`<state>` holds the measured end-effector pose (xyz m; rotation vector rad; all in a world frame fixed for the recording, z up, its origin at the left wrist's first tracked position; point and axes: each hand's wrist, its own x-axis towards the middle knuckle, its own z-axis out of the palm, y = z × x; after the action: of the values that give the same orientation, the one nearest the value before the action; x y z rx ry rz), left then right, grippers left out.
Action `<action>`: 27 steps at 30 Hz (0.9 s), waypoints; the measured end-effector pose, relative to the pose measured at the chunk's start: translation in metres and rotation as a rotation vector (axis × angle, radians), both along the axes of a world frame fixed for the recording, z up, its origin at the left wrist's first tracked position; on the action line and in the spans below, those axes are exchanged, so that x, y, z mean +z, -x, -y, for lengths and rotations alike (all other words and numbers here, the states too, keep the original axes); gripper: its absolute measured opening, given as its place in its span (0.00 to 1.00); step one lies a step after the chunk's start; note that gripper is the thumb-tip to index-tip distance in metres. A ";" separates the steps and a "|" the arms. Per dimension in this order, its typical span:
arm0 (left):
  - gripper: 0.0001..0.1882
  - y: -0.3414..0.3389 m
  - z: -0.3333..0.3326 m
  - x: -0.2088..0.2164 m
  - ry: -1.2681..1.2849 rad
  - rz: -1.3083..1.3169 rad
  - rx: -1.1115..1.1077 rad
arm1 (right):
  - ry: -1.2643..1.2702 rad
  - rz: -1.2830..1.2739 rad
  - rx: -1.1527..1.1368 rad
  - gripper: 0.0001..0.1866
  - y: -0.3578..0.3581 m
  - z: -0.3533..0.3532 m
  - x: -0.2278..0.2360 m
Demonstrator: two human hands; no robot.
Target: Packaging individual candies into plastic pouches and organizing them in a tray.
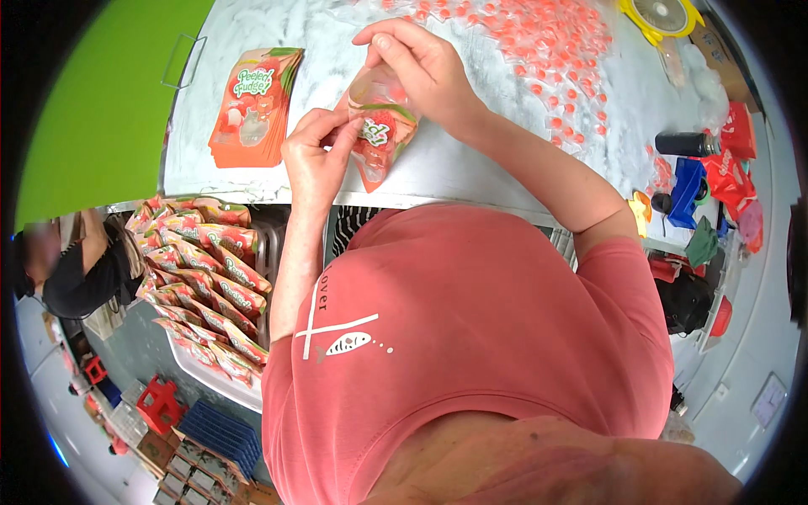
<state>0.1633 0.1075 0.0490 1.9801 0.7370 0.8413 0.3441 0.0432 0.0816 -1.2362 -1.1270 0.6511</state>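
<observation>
A red-orange candy pouch (383,147) with a clear window stands tilted near the table's front edge, its mouth spread at the top. My left hand (318,156) is closed on the pouch's left side, thumb and fingers pinching it. Over the mouth my right hand (431,80) is curled, thumb against the fingers; whatever it holds is hidden. To the left lies a stack of flat pouches (252,114) of the same print. Many small red candies in clear wrappers (551,42) are spread across the far right of the table.
Below the table at left, a white bin (206,370) holds rows of filled pouches (206,282). A yellow fan (661,17), a dark bottle (686,144) and red bags (732,172) sit at right. Another person (84,261) is at far left, beneath a green panel (101,101).
</observation>
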 end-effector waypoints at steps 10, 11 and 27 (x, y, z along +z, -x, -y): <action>0.06 0.003 0.002 -0.010 0.032 0.091 -0.004 | -0.332 0.409 -0.051 0.13 -0.009 0.027 0.019; 0.06 0.004 0.004 -0.010 0.024 0.112 0.016 | -0.242 0.524 -0.066 0.14 -0.016 0.037 0.020; 0.18 0.010 -0.008 -0.008 0.158 0.283 -0.109 | -0.244 1.368 0.218 0.07 -0.002 0.069 0.026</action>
<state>0.1528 0.1150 0.0412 1.7006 0.5101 0.9429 0.3463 -0.0255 0.1075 -1.3134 -2.3842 -0.3210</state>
